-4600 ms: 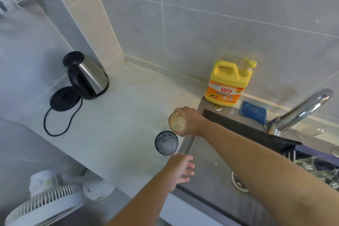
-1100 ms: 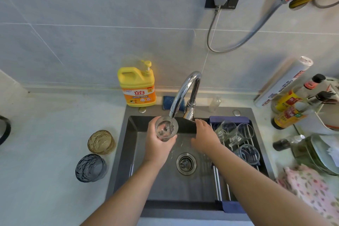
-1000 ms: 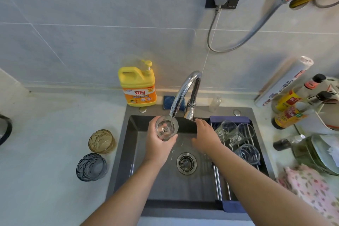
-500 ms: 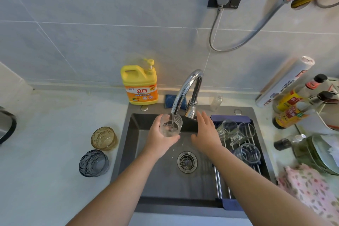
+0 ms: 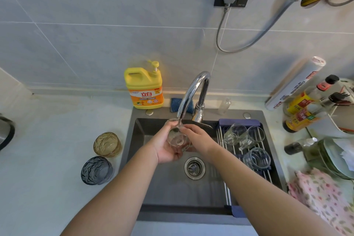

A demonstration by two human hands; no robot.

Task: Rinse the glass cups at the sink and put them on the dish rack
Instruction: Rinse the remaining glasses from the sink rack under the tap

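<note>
A clear glass cup [image 5: 178,138] is tilted under the chrome faucet [image 5: 191,90], and water runs from the spout onto its rim. My left hand [image 5: 164,145] cradles the cup from below and the left. My right hand [image 5: 197,138] grips it from the right, fingers at the rim. Both hands hover over the dark sink [image 5: 162,188]. An amber textured cup [image 5: 107,144] and a smoky blue-grey cup [image 5: 96,170] stand upright on the counter left of the sink. Three clear cups [image 5: 245,138] lie on the dish rack [image 5: 228,188] across the sink's right side.
A yellow detergent jug [image 5: 144,86] and a blue sponge [image 5: 175,103] sit behind the sink. Bottles [image 5: 300,111], a foil roll [image 5: 295,82], plates [image 5: 337,157] and a floral cloth [image 5: 323,199] crowd the right counter. A kettle edge [image 5: 5,132] shows at far left.
The right hand moved from beside the faucet base onto the cup. The left hand tilted and lowered the cup under the stream. Earlier, the amber and grey cups were set on the counter.
</note>
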